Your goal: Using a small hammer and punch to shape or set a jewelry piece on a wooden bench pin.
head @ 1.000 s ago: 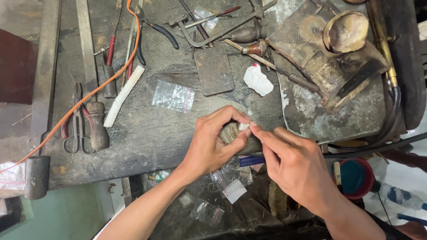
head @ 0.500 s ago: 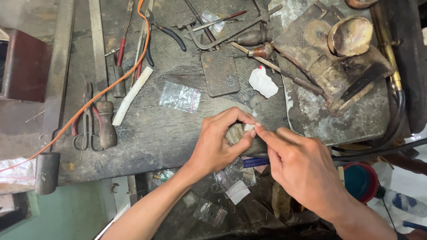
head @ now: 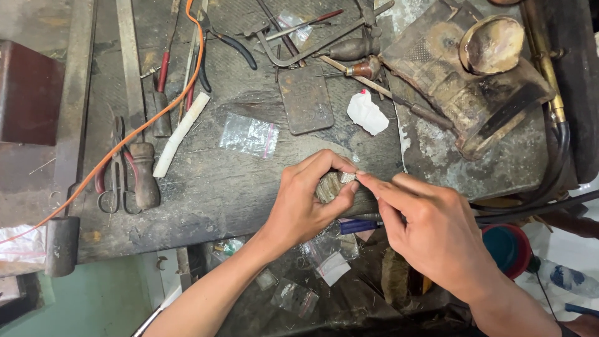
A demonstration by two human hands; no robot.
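Note:
My left hand [head: 306,203] and my right hand [head: 430,228] meet at the near edge of a worn dark workbench [head: 206,187]. Between the fingertips of both hands sits a small silvery metal piece [head: 347,178]. My left thumb and forefinger pinch it from the left, my right forefinger and thumb from the right. Behind the left fingers a rounded wooden peg [head: 327,186] juts from the bench edge. Most of the small piece is hidden by my fingers.
On the bench lie a small clear zip bag [head: 249,135], a dark metal plate [head: 305,100], a white crumpled wad [head: 367,113], a white stick [head: 181,134], scissors [head: 115,181], pliers, files, an orange cable [head: 156,112] and a charred block with a dish [head: 493,43]. More clear bags [head: 312,274] lie below the edge.
The view has shifted slightly, so bench and hands sit a little lower and rightward. Both hands stay pinched on the small metal piece at the peg.

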